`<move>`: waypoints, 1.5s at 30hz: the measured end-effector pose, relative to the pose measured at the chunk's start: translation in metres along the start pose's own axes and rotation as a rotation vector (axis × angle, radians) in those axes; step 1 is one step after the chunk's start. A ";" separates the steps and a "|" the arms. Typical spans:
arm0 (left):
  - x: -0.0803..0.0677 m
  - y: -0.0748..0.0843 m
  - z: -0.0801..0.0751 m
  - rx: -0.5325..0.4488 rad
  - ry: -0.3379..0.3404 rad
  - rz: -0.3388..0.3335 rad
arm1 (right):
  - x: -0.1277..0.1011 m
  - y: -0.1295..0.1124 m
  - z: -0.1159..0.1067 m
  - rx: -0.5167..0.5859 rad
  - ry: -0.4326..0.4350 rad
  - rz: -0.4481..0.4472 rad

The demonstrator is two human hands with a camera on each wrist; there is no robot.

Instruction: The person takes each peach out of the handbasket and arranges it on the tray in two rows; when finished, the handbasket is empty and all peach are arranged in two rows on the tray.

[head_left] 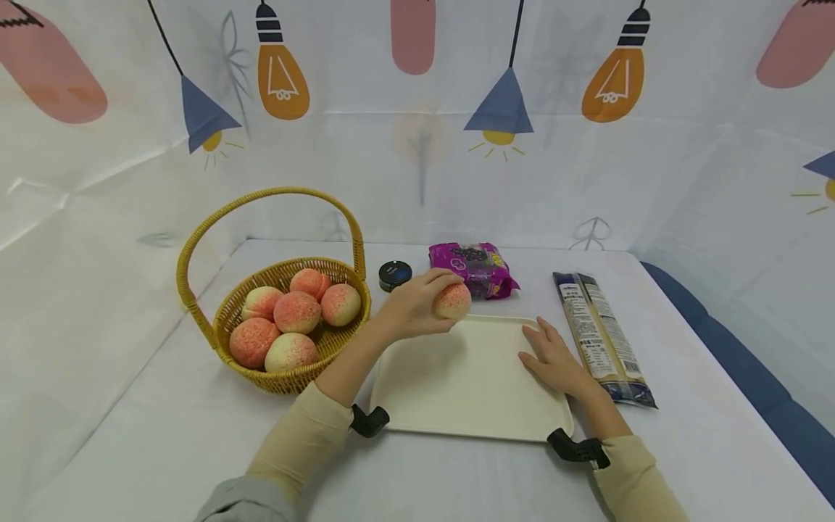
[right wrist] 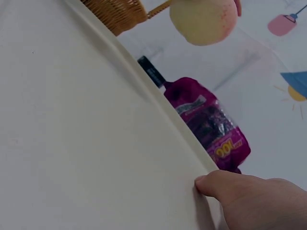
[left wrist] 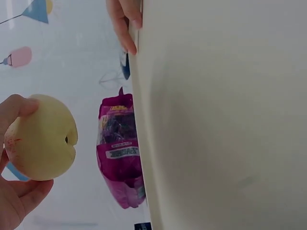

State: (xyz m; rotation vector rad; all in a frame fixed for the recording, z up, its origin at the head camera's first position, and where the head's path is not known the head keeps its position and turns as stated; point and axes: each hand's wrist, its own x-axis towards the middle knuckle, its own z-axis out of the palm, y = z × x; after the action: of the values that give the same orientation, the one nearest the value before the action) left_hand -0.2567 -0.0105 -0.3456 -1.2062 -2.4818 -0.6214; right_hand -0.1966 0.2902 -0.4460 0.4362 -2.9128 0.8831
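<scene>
A pale yellow peach with a pink-speckled side (head_left: 453,301) is held by my left hand (head_left: 417,304) above the back of a cream tray (head_left: 476,399). In the left wrist view, the fingers and thumb are around the peach (left wrist: 45,139), with its stem hollow showing. My right hand (head_left: 557,362) rests on the tray's right edge with fingers spread. In the right wrist view its thumb touches the tray rim (right wrist: 168,115); its other fingers are hidden there. Left of the tray, a yellow wicker basket (head_left: 287,384) with a tall handle holds several peaches (head_left: 296,312).
Behind the tray lie a purple snack bag (head_left: 479,272) and a round black-lidded jar (head_left: 394,275). A long flat package (head_left: 603,341) lies right of the tray, by my right forearm. The basket's arched handle (head_left: 270,192) rises high on the left.
</scene>
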 end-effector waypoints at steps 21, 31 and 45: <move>0.046 0.007 0.048 -0.102 -0.196 -0.068 | 0.002 0.003 0.003 0.007 0.010 0.014; 0.058 0.018 0.067 -0.133 -0.273 -0.013 | 0.002 0.004 0.002 -0.001 0.017 0.010; 0.063 0.025 0.090 -0.140 -0.349 0.035 | 0.001 0.003 0.000 0.007 0.043 -0.026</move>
State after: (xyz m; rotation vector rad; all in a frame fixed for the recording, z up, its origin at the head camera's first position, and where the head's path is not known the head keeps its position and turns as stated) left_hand -0.2817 0.0907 -0.3878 -1.5217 -2.7280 -0.6300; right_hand -0.1986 0.2919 -0.4472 0.4486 -2.8591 0.8879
